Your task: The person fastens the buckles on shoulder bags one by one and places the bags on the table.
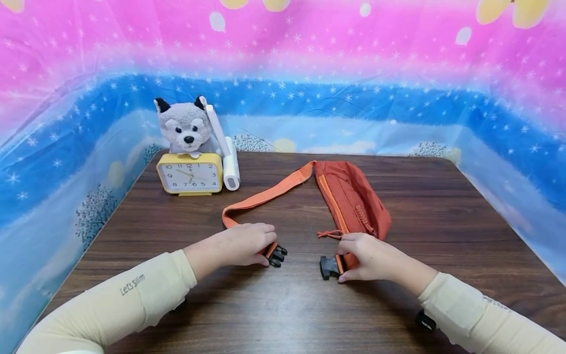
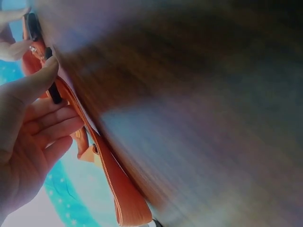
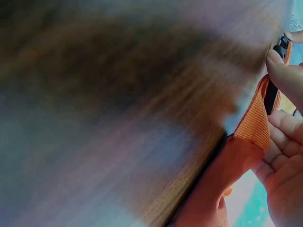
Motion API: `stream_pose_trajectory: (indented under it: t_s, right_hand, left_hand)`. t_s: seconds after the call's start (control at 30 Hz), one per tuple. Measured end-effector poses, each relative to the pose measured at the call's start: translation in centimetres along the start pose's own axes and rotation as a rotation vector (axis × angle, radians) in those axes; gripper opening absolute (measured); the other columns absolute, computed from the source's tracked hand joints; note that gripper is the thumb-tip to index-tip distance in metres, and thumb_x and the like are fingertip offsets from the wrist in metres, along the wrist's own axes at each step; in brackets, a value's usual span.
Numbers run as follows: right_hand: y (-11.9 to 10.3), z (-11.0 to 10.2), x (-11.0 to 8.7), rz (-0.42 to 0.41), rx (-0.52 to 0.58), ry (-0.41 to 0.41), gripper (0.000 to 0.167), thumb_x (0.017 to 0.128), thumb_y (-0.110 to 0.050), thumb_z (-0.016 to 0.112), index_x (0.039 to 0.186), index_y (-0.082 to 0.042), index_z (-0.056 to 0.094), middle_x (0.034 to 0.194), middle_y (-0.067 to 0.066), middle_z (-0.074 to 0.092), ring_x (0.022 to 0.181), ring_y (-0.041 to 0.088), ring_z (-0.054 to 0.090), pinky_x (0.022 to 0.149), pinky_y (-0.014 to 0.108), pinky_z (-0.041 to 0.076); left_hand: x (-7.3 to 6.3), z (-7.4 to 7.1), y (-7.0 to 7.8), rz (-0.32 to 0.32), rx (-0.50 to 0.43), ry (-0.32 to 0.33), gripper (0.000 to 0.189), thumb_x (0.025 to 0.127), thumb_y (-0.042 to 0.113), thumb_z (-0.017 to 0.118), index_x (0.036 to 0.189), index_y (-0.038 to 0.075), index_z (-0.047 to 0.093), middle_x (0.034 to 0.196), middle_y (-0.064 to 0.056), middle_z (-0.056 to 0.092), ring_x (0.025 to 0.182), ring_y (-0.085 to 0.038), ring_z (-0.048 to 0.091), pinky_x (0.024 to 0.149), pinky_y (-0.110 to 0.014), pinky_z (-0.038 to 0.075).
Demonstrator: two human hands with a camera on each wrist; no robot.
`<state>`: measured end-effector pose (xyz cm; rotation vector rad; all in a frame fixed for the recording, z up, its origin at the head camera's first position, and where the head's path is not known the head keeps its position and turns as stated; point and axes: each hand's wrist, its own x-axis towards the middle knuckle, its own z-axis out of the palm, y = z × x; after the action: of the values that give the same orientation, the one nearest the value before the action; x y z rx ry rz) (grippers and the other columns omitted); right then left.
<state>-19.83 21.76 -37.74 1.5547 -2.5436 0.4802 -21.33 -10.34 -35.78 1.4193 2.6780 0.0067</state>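
Note:
A rust-orange waist bag (image 1: 351,196) lies on the table with its zip side up. Its orange strap (image 1: 269,194) loops out to the left. My left hand (image 1: 245,244) pinches the strap's end at the black prong half of the buckle (image 1: 277,255), whose prongs point right. Opposite it, my right hand (image 1: 371,258) pinches the black socket half of the buckle (image 1: 329,268) by its short webbing. A gap of bare table separates the two halves. In the left wrist view the strap (image 2: 120,198) runs down past the fingers; in the right wrist view orange webbing (image 3: 255,123) joins the bag.
At the back left stand a yellow alarm clock (image 1: 190,174), a grey plush dog (image 1: 185,128) and a white folding lamp-like object (image 1: 231,167). The dark wood table (image 1: 283,314) is enclosed by a pink and blue printed cloth (image 1: 309,98).

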Motion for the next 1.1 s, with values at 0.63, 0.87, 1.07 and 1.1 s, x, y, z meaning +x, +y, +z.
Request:
stream_pose_trajectory:
  t_s: [0.63,0.87,1.07,1.1]
  right_hand:
    - [-0.10,-0.39,-0.51,-0.015,-0.064,0.087,0.037,0.068,-0.037,0.083,0.087,-0.012,0.063,0.082,-0.007,0.053,0.070,0.007,0.049,0.062,0.023,0.042]
    - [-0.05,-0.35,-0.67,-0.020,-0.075,0.119,0.038,0.067,-0.037,0.083,0.087,-0.012,0.063,0.081,-0.007,0.053,0.070,0.008,0.048,0.062,0.024,0.042]
    - [-0.13,-0.49,-0.86,-0.020,-0.072,0.158,0.038,0.066,-0.036,0.085,0.087,-0.011,0.064,0.083,-0.006,0.056,0.073,0.009,0.052,0.066,0.027,0.045]
    - [-0.15,-0.52,-0.87,-0.018,-0.071,0.162,0.038,0.066,-0.036,0.085,0.087,-0.011,0.064,0.084,-0.006,0.056,0.074,0.009,0.053,0.066,0.028,0.045]
  left_hand:
    - [-0.12,-0.48,-0.34,0.033,0.007,0.127,0.038,0.082,0.037,0.072,0.101,0.006,0.059,0.088,0.002,0.049,0.077,-0.013,0.047,0.069,-0.030,0.044]
    - [-0.13,-0.63,-0.30,0.057,0.022,0.162,0.039,0.081,0.038,0.073,0.097,0.005,0.059,0.085,0.001,0.048,0.075,-0.014,0.046,0.068,-0.031,0.044]
    - [-0.07,-0.84,-0.27,0.047,0.016,0.159,0.038,0.081,0.038,0.072,0.097,0.006,0.059,0.084,0.002,0.047,0.075,-0.014,0.045,0.068,-0.030,0.042]
    - [-0.04,-0.87,-0.26,0.047,0.014,0.160,0.038,0.081,0.038,0.072,0.098,0.006,0.060,0.084,0.002,0.047,0.075,-0.014,0.045,0.068,-0.030,0.042]
